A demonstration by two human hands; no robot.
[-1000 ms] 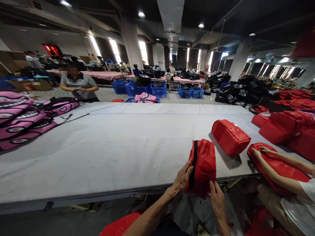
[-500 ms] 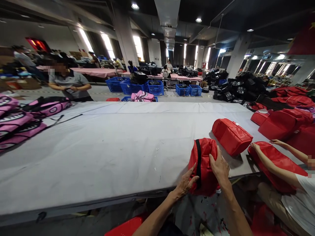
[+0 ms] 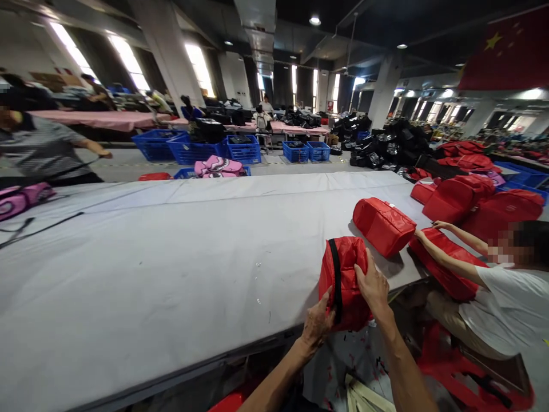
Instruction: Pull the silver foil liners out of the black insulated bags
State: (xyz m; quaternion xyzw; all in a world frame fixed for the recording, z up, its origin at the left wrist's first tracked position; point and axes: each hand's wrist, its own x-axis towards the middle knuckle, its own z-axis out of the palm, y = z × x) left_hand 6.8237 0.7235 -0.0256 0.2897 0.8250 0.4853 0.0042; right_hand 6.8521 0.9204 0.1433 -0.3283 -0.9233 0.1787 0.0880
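A red bag with a black zip stands at the near edge of the long grey table. My left hand grips its lower left side, fingers curled against the zip. My right hand lies over its right side, fingers spread and pressed on the fabric. A second red bag lies on the table just beyond, apart from my hands.
To my right a seated person in a white shirt has both arms on another red bag. More red bags are piled at far right. Blue crates stand beyond the table. Pink bags and a person are at far left.
The view has swung right. My right hand rose from the bag's bottom edge to its upper right side, and my left hand slid lower along the zip.
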